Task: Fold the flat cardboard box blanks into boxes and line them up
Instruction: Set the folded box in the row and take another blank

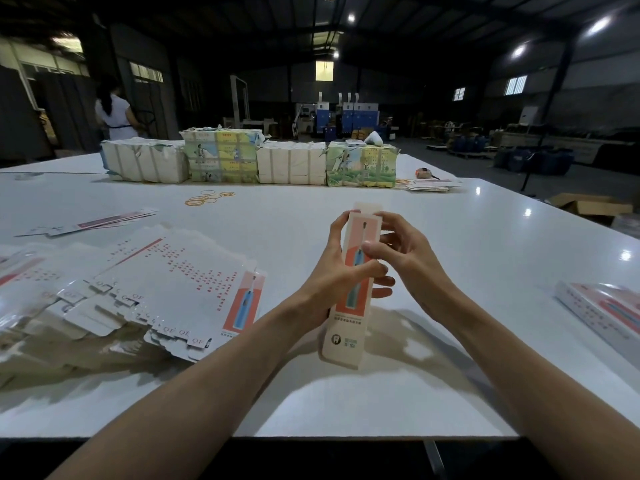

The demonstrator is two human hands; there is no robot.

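Note:
A long narrow box (347, 327), pink and orange with a toothbrush picture, is held up over the white table (450, 265), its flap end pointing away from me. My left hand (341, 271) grips its left side, thumb across the front. My right hand (398, 251) pinches its upper right edge with curled fingers. A fanned heap of flat box blanks (166, 292) lies to the left. Folded boxes (602, 310) lie at the right edge.
Wrapped bundles (249, 161) stand in a row at the table's far side. Rubber bands (207, 198) lie before them. More flat blanks (93, 223) lie far left and a small pile (429, 184) far right. A person (114, 112) stands in the left background.

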